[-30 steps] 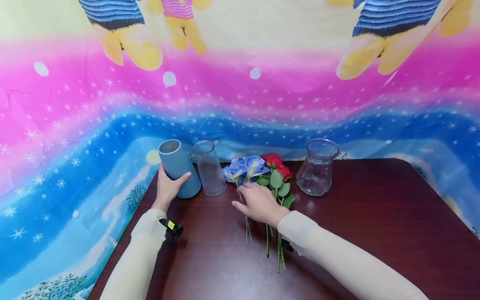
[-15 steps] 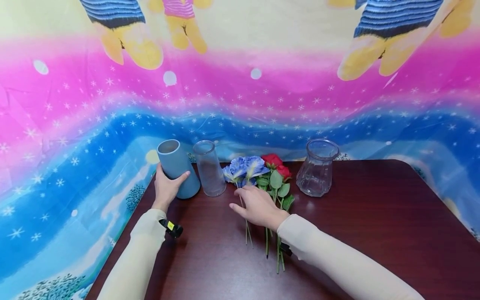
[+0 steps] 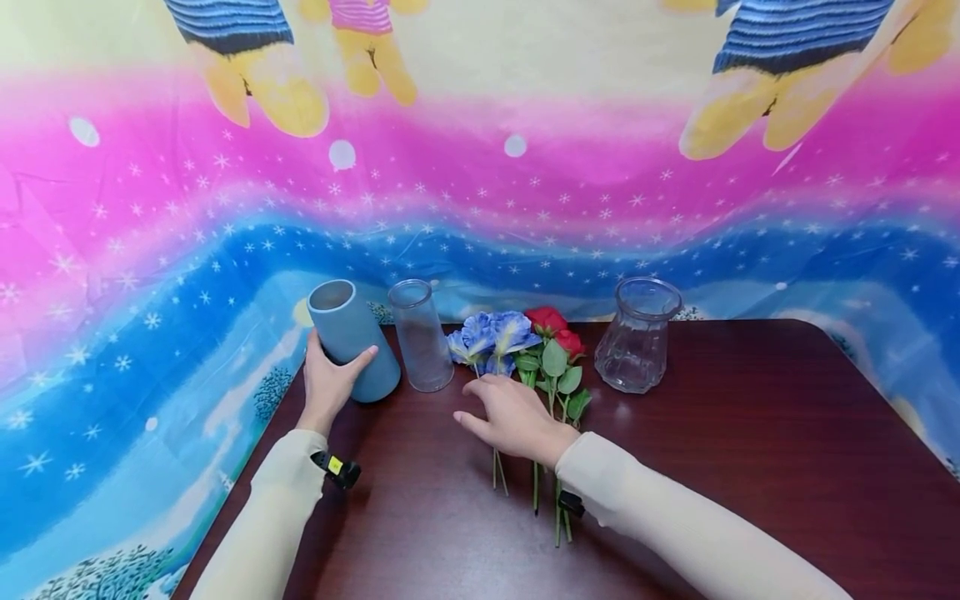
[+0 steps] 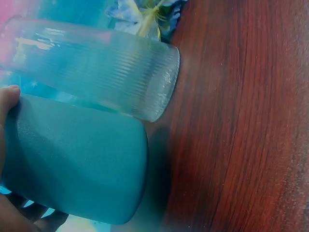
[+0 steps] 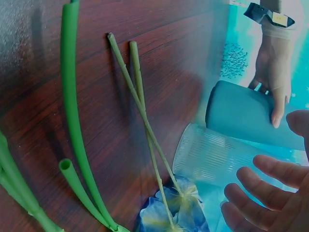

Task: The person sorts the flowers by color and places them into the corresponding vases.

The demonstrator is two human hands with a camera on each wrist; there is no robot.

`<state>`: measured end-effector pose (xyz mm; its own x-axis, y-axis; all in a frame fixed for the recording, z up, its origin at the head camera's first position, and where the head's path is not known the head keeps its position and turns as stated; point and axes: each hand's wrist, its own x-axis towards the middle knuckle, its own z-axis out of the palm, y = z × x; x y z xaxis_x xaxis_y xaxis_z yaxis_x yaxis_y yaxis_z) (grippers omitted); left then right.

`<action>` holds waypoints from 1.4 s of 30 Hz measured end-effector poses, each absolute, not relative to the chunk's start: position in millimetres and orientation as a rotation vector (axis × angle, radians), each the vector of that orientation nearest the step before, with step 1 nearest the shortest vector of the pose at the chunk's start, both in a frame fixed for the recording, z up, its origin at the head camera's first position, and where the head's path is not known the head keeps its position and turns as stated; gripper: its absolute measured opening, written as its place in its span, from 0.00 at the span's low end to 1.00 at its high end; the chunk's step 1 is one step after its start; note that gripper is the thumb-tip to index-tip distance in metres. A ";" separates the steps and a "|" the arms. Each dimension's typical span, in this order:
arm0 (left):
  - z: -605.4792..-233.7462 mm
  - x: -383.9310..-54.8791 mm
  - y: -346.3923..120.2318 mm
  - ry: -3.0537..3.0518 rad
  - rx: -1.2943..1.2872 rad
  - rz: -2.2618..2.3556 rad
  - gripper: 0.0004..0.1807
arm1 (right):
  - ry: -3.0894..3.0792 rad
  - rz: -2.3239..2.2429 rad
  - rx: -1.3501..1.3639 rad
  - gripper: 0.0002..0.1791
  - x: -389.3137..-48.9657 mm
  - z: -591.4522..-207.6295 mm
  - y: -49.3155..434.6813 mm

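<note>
My left hand (image 3: 327,385) grips a blue-grey cylindrical vase (image 3: 356,342) at the left, its thumb on the near side and fingers wrapping the far side. Just right of it stands a ribbed clear glass vase (image 4: 106,67). Over the stems of the blue flowers (image 3: 491,333) hovers my right hand (image 3: 517,421), fingers loosely bent and thumb apart. Nothing sits between those fingers in the right wrist view. Two thin flower stems (image 5: 145,113) cross on the table below the palm. Red roses (image 3: 555,329) with green leaves lie beside the blue flowers, partly behind the right wrist.
A wide-mouthed clear glass vase (image 3: 637,337) stands at the back right of the dark wooden table (image 3: 750,450). Behind the table's far edge hangs a printed cloth (image 3: 480,192) in pink and blue. Thick green stems (image 5: 72,96) reach toward the near side.
The left hand has shifted the blue-grey vase slightly left and nearer. My right hand has drifted a little left and toward me, with the flowers staying put.
</note>
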<state>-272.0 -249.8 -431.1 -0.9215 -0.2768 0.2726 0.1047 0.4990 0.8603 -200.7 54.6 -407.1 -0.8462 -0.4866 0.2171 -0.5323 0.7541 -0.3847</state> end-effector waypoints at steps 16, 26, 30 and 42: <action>-410.9 -231.0 -239.2 -2.376 -0.003 -1.416 0.50 | -2.798 0.701 0.807 0.25 -179.7 -397.1 75.0; -404.2 -213.2 -229.2 -2.398 -0.082 -1.405 0.52 | -2.776 0.664 0.818 0.25 -171.2 -401.6 86.9; -405.2 -205.5 -225.4 -2.405 -0.122 -1.400 0.52 | -2.766 0.649 0.803 0.24 -170.4 -405.0 93.2; -416.5 -187.8 -210.5 -2.475 -0.174 -1.350 0.55 | -2.766 0.659 0.768 0.23 -171.1 -419.5 104.2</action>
